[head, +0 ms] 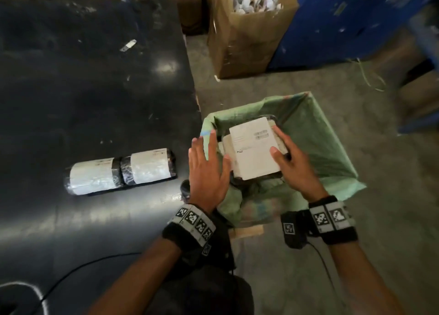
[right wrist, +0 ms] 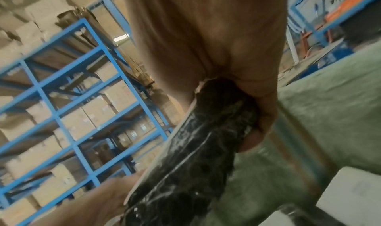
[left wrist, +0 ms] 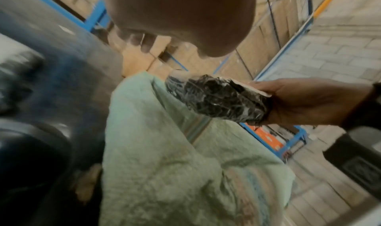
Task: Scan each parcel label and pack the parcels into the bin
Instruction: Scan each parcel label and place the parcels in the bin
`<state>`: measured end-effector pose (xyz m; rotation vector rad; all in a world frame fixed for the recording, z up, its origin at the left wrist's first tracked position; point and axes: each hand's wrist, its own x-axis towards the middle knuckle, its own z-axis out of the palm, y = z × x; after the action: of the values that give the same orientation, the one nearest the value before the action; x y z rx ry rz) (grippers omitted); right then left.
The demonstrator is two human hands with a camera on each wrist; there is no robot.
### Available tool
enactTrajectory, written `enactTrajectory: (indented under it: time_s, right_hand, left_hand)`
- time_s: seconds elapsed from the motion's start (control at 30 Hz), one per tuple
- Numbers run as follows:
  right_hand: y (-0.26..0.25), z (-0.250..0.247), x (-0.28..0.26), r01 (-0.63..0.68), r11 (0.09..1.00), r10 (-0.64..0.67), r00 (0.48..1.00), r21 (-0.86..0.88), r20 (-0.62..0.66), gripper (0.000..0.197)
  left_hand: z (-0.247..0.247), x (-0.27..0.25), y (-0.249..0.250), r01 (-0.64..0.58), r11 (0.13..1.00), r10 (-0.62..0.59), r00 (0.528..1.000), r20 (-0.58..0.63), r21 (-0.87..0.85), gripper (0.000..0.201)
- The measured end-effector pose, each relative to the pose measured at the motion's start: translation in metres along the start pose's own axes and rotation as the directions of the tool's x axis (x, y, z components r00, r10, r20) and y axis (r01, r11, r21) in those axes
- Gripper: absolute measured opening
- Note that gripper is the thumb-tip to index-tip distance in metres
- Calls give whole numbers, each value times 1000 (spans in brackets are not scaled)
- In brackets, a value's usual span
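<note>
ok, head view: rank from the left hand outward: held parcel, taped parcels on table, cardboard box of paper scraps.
From the left hand:
1. Held parcel, just right of it, over the green-lined bin.
2. Taped parcels, to its left on the table.
3. Cardboard box, far beyond on the floor.

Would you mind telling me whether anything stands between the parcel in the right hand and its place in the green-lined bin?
Nothing visible blocks it. The right hand holds the parcel already inside the bin, above another white-labelled parcel it will rest on. The left hand, fingers straight, lies against the parcel's left edge, not beneath it.
</note>
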<state>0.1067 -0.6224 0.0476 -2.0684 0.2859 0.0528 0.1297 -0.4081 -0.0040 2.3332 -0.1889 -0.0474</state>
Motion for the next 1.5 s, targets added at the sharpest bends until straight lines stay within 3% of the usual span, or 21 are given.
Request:
enactTrajectory:
  time_s: [0.13,0.23,0.37,0.53,0.63,0.73,0.83,0.9,1.0,1.07,1.13,1.2,1.27,1.37,1.5]
  right_hand:
    - [49,-52,53,-218,951,230,973,-221,32,51]
    - [87,-70,103,-266,877,329,939,-401,96,53]
    - [114,-70,149,-303,814,413,902,-496,126,54]
    - [143,-49,154,-318,820,426,894,-476,136,60]
    - [173,-32,149,-344,716,489,868,-607,85,71]
    - [185,-24,146,-354,618,590,799,-702,116,80]
    - [169,-27,150,-390,556,648,756,-734,89,77]
    - [147,-32,157,-410,564,621,782,-717,41,66]
    - [91,-26,157,-390,760,453,891,-520,-5,51]
    - [43,-7,139,-302,895,305,951,-327,-44,43]
    - [-9,24,108,-187,974,186,982,-126,-19,36]
    - [-46,65,68,-127,992,128,988,-15,86,31]
    - [-61,109,34,-92,995,97,974,-30,205,32]
    - [-64,165,-4,-84,962,176,918,-259,356,49]
    - [-46,201,-28,-159,846,368,865,-509,341,77]
  left_hand:
    - [51,12,6,-7,983,-16,992,122,184,75]
    - [65,11,-5,-14,966,-28,987,158,260,77]
    - [63,8,-14,-16,967,-18,991,130,256,77]
    - [68,7,-19,-29,968,4,995,103,249,78]
    - [71,10,-23,-38,970,11,994,110,240,79]
    - [72,9,-26,-46,973,21,994,110,228,79]
    - [70,10,-24,-56,982,35,993,113,182,77]
    - [65,13,-24,-101,990,86,987,139,101,72]
    - [38,23,-31,-70,984,103,973,207,-164,71]
    - [4,32,-44,-62,962,111,979,173,-267,65]
    - [-34,39,-67,-83,970,106,990,93,-230,61]
    - [-71,42,-103,-31,991,39,997,59,-128,61]
    - [-106,38,-146,35,999,-34,998,56,-16,64]
    - [-153,22,-209,90,980,-96,995,24,179,76]
    - [-194,8,-285,265,899,-314,945,90,348,108]
